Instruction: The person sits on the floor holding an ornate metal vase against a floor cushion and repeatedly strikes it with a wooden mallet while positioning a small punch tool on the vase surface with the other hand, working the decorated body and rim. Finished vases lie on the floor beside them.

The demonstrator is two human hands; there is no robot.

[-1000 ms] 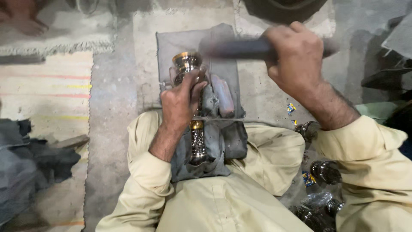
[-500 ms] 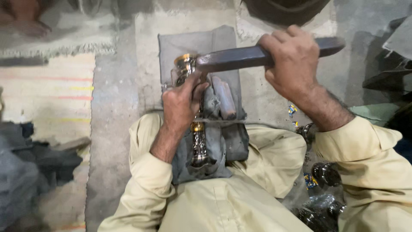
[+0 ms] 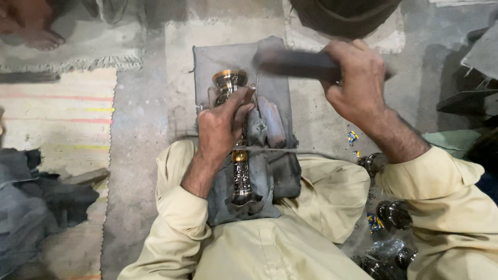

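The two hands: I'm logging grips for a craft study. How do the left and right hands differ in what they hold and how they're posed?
The left hand lies low, wrapped around an ornate metal goblet-like piece on the grey padded block; the right hand is raised above the floor. The left hand's piece shows sharp, while the right hand's dark flat bar is motion-blurred. Both hands are bare, closed on their objects, and come out of pale yellow sleeves.

We wear a loose, pale cream tunic of plain cloth whose long sleeves (image 3: 176, 218) are pushed up in soft folds, leaving both forearms bare, while our left hand (image 3: 220, 129) and right hand (image 3: 358, 85) carry no gloves, rings or watch that we can see.
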